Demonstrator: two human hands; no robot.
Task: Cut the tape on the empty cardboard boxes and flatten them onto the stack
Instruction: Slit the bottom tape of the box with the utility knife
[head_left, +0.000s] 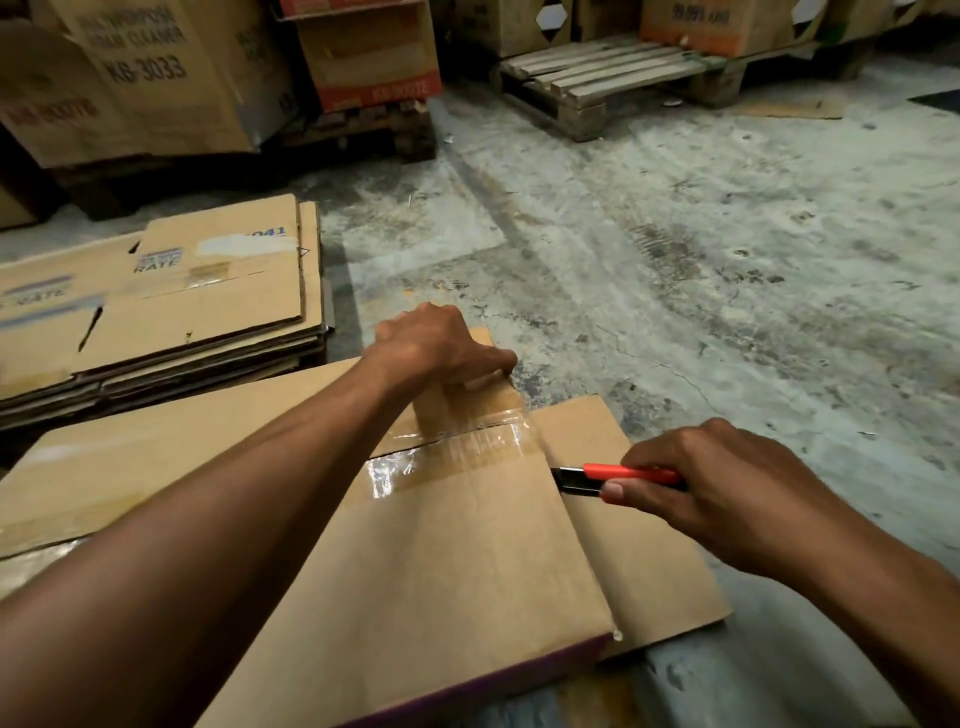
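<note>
The cardboard box (415, 561) lies on the floor (727, 234) directly under both hands, its top flaps meeting at a seam covered with clear tape (447, 457) that runs between the hands. The left hand (436, 348) rests on the far flap with its fingers curled over the box's far edge, gripping it, just beyond the tape. The right hand (717, 483) is closed around a red and black box cutter (613, 478), whose black tip touches the right edge of the near flap, just below the right end of the tape. A side flap sticks out flat beneath the right hand. Left of the left hand, a stack of flattened boxes (156, 312) sits on the floor. Well beyond both hands stand wooden pallets (597, 78) and more boxes.
</note>
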